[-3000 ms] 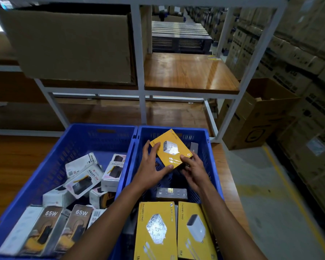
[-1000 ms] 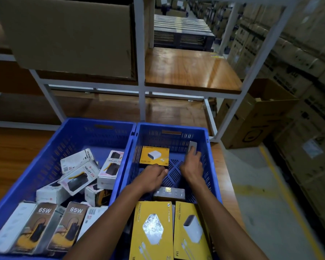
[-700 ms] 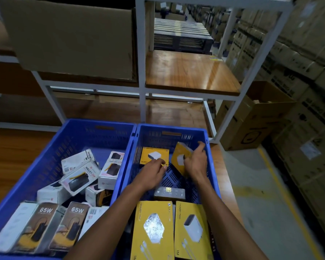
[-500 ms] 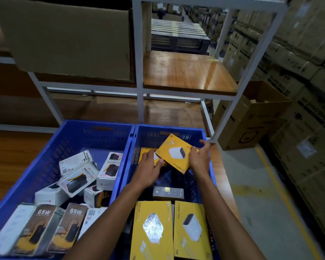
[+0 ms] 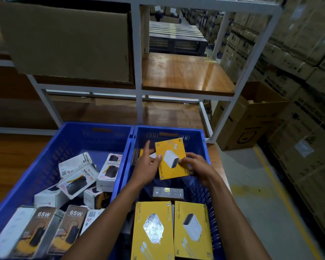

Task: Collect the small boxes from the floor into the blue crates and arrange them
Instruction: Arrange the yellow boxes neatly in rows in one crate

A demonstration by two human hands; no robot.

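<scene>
Half a second ago the yellow box (image 5: 170,158) was tilted high over the far end of the right blue crate (image 5: 203,145); now it sits lower and nearer, face up, held above the crate's bare mesh floor. The left hand (image 5: 146,168) has come off the second yellow box (image 5: 144,153), which lies flat at the crate's 11 o'clock corner, and now pinches the held box's left edge with thumb on top. The right hand (image 5: 199,168) grips its right edge, fingers (image 5: 185,161) curled over the face. Open mesh lies under the box. At 6 o'clock a grey box (image 5: 167,192) and two upright yellow boxes (image 5: 172,229) bound that room. The left blue crate (image 5: 45,158) is crowded with jumbled white boxes (image 5: 77,177).
</scene>
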